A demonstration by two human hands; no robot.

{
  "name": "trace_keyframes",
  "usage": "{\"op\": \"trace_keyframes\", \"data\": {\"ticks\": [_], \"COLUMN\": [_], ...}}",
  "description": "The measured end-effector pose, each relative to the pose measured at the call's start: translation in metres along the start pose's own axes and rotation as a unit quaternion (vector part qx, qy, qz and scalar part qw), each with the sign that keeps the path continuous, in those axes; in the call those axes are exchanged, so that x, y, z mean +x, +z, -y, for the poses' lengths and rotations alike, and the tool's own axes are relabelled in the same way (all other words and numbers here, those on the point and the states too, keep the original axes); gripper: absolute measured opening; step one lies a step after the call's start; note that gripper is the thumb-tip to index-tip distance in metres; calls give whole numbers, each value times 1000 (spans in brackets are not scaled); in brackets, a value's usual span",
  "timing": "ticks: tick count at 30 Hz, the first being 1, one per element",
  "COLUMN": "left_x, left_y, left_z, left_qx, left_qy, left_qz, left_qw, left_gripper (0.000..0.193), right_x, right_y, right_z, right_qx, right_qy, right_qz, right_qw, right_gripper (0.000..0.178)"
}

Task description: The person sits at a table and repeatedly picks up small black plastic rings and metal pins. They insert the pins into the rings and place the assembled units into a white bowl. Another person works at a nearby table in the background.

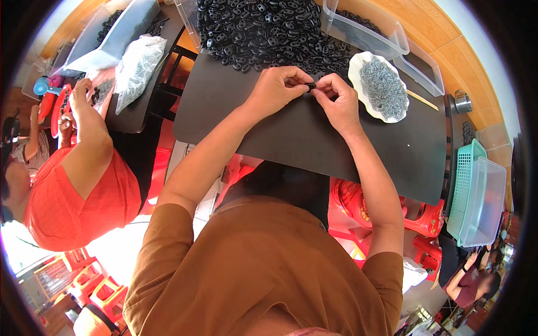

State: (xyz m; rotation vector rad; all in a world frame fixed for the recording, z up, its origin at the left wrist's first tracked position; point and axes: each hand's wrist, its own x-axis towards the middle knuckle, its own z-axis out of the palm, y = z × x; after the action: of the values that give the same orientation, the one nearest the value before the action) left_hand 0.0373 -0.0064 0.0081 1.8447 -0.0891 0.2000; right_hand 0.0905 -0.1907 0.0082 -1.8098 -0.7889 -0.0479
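Observation:
Over the dark table (269, 143), my left hand (274, 91) and my right hand (339, 104) meet fingertip to fingertip. Between them is a small black plastic piece (310, 86), pinched from both sides; its details are too small to make out. Just beyond lies a large heap of black plastic two-hole pieces (258, 33) that look like cord locks. Close to the right of my right hand stands a white scalloped dish (355, 71), filled with small grey metal pieces (384, 89) that look like springs.
Clear plastic bins (367, 39) stand behind the heap. A thin wooden stick (423, 101) lies beside the dish. At far right are a green basket (460, 190) and a metal cup (463, 102). A person in red (84, 190) works at the left table, near a plastic bag (140, 67).

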Motion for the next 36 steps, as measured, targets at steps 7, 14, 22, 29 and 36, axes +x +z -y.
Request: {"op": "trace_keyframes", "data": {"ticks": [7,14,22,29,36], "left_x": [-3,-2,-3,-4,-6], "left_y": [2,0,-3,-4,-6], "left_z": [-3,-2,0,0,-2], "left_qx": [70,71,84,81,87], "left_qy": [46,50,45,60,89], "left_qz": [-7,8,19,23,21], "left_qw": [996,996,995,995,992], "left_gripper": [17,15,13,11,9], "right_x": [-1,-1,-2,-4,-5], "right_y": [0,-1,-3,-3,-1], "right_z": [-1,0,3,3,-2], "right_qx": [-127,-134,-126,-133,-126], "right_qy": [-24,-38,-36,-58,-106], "right_qz": [15,22,36,42,37], "right_qw": [991,990,991,988,986], "right_gripper": [20,23,21,21,19]}}
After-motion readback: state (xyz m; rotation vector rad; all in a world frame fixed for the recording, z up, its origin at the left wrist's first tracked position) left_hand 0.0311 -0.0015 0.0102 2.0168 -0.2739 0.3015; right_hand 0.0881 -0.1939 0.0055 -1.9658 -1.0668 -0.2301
